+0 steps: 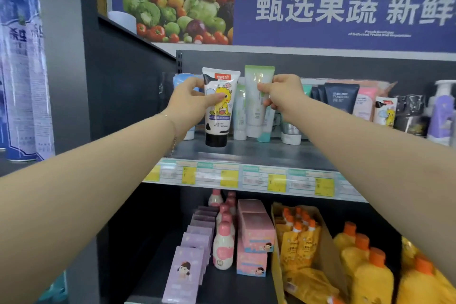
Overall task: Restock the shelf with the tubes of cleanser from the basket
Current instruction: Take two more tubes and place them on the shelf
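My left hand (188, 102) grips a white tube with a yellow cartoon figure and a black cap (219, 108), standing cap-down on the upper shelf (246, 153). My right hand (281, 92) pinches a pale green and white tube (256, 101) that stands upright just to the right of it. Behind both tubes stands a row of several more tubes, among them a dark navy tube (341, 97) and a pink one (365, 102). The basket is out of sight.
A purple pump bottle (441, 113) stands at the shelf's right end. Price tags (246, 176) line the shelf's front edge. The lower shelf holds purple boxes (187, 264), pink bottles, pink boxes and orange-capped yellow bottles (370, 269). Tall blue spray cans (22, 69) stand at the left.
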Available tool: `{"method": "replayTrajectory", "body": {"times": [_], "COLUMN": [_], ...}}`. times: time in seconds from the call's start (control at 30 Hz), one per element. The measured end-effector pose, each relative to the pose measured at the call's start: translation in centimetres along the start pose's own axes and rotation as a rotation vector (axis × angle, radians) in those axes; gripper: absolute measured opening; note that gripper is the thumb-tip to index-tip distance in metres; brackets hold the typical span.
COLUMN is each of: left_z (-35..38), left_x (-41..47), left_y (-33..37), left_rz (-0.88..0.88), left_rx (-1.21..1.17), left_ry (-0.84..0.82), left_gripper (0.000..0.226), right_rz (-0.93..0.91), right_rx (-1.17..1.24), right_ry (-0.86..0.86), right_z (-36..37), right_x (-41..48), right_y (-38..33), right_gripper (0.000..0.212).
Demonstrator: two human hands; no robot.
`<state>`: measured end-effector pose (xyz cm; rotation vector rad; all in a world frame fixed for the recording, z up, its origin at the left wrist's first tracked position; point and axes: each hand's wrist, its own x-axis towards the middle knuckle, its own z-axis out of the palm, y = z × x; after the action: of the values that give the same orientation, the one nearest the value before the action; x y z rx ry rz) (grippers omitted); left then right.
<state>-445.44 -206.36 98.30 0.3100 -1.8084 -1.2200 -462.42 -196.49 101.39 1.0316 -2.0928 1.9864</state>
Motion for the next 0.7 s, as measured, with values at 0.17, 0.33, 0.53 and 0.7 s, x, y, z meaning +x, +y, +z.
{"method": "replayTrajectory", "body": {"times": [0.17, 0.33, 0.53, 0.7], "left_z": [-0.2, -0.7, -1.0, -1.0], "left_x": [1.1, 2.1, 2.9, 3.3], "left_y": [-1.3, -2.2, -3.0, -3.3], "left_rz": [-0.013, -0.028, -0.030, -0.018], "left_rx": [0.003, -0.004, 0.010, -0.007], "left_ry": [-0.028, -0.030, -0.050, -0.060], "left_gripper": [0.032, 0.031, 0.032, 0.032], "right_rz": [0.038, 0.078, 0.096, 0.099], "right_rx": [-0.041, -0.079, -0.126, -0.130], "right_ry": [-0.007, 0.009, 0.060, 0.079], "right_z": [2.2, 3.7, 4.3, 4.4], "right_x": [1.5, 2.4, 3.2, 3.8], "right_y": [0.7, 2.0, 3.1, 3.4], "right_gripper": [0.017, 0.024, 0.020, 0.022]}}
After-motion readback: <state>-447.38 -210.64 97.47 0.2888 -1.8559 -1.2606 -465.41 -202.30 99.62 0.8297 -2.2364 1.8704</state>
